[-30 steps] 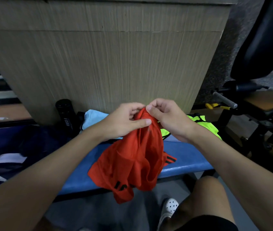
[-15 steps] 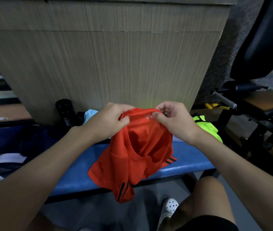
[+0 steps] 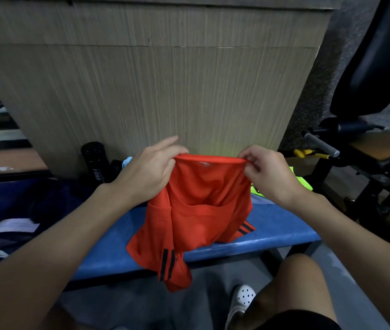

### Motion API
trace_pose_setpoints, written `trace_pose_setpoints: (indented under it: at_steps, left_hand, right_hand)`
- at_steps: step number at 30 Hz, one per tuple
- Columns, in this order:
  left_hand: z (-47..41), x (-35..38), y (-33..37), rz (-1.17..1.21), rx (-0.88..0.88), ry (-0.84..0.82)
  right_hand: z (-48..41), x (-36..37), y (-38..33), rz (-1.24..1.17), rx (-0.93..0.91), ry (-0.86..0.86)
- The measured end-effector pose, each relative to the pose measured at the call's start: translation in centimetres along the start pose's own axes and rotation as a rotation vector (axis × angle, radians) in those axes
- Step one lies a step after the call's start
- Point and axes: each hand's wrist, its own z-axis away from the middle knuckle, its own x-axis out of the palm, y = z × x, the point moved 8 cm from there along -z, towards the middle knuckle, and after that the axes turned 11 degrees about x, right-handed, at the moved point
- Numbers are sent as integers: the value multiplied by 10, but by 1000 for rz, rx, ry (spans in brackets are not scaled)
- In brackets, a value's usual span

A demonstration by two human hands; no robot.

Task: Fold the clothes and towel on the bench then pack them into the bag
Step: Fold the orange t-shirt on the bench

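Far wall: pale brown wood-grain panel [image 3: 165,91], vertical streaks.
Right: black padded exercise machine [image 3: 375,67] before a speckled grey wall [image 3: 351,44].
Furniture: blue bench [image 3: 279,225], near.
Floor [image 3: 129,301]: grey, dim.

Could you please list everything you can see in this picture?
shirt: one, red with black stripes, held up over the bench by its top edge
bench: one, blue, across the middle
towel: one, light blue, behind the left hand, mostly hidden
garment: one, neon yellow, behind the right hand
bottle: one, black, upright by the panel, left of the towel
bag: one, dark blue, far left
panel: one, wood-grain, behind the bench
gym machine: one, black, right
shoe: one, white, on the floor below
left hand: pinches the shirt's top edge
right hand: pinches the same edge
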Motion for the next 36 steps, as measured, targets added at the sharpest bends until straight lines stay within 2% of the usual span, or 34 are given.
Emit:
trace_pose_setpoints:
  at_steps: [2,6,10,13,20,23,26,30,33,36]
  left_hand:
    - [0,1,-1,0,-10,-4]
    - [-5,-5,9,79,63,101]
    - [0,-16,1,248,-119,256]
    - [2,-20,-11,183,-214,279]
    - [7,-12,-26,101,-294,178]
    - [7,-12,-30,207,-329,220]
    - [4,-17,-32,302,-336,338]
    - [3,-26,-27,260,-319,383]
    - [6,-23,-31,239,-312,290]
    - [10,-21,-32,217,-276,193]
  right_hand:
    - [-1,-5,-1,-17,5,42]
    - [-5,-7,2,-25,14,36]
    - [-3,-2,3,55,-32,-60]
    - [-2,-3,8,72,-36,-65]
    - [-7,-15,20,-122,56,15]
    - [-8,-20,21,-221,72,37]
    - [-8,-24,18,-284,96,33]
    - [-3,-20,20,-391,183,-152]
    - [5,-17,24,-508,211,-382]
    - [6,-27,28,-465,153,-412]
